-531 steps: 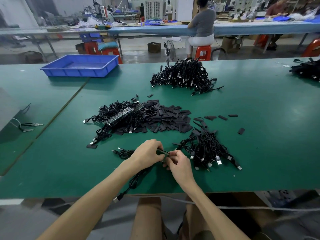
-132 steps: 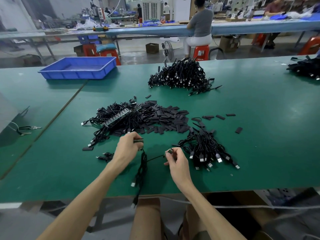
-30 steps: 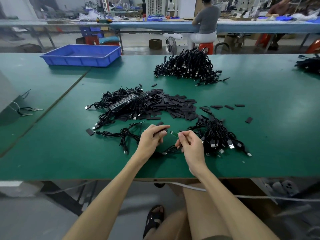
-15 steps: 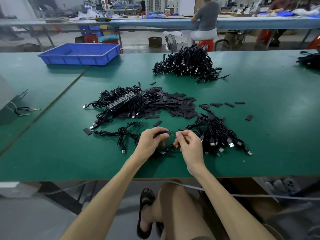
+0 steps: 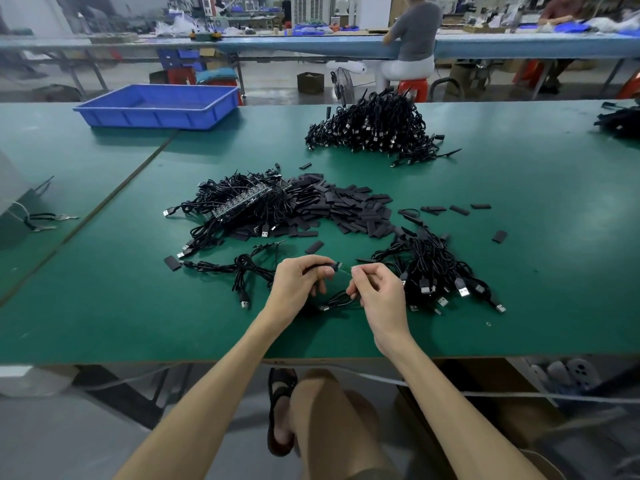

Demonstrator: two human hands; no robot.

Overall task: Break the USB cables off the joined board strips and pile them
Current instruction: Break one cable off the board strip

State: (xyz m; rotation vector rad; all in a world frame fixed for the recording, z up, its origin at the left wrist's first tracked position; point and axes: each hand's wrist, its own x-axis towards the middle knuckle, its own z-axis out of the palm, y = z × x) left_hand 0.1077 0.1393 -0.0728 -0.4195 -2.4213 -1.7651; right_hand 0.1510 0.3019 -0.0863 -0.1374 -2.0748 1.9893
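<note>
Grip is two-handed and firm: the left hand (image 5: 298,285) curls fingers and thumb round one end of a short board strip (image 5: 341,266), and the right hand (image 5: 377,292) pinches the other end between thumb and forefinger. The strip is held in the air between the hands, above the near part of the green table (image 5: 104,306). Its cables (image 5: 337,301) droop below the hands, one plug apparently resting on the table.

Break at the joint — not along the board. The joint itself is too small to make out, so set both pinches close together on either side of it. A wide hold likely flexes the whole piece and strains the wire ends. Turn the wrists in opposite senses with one short snap. Do not pull on the wire.

Place the freed cable on the separated pile (image 5: 440,271), just right of the right hand. The unbroken stock (image 5: 242,204), strips with cables attached, lies farther off to the left, beside a spread of flat black pieces (image 5: 349,209). A few loose cables (image 5: 239,268) lie left of the left hand — keep these out of the finished pile.
</note>
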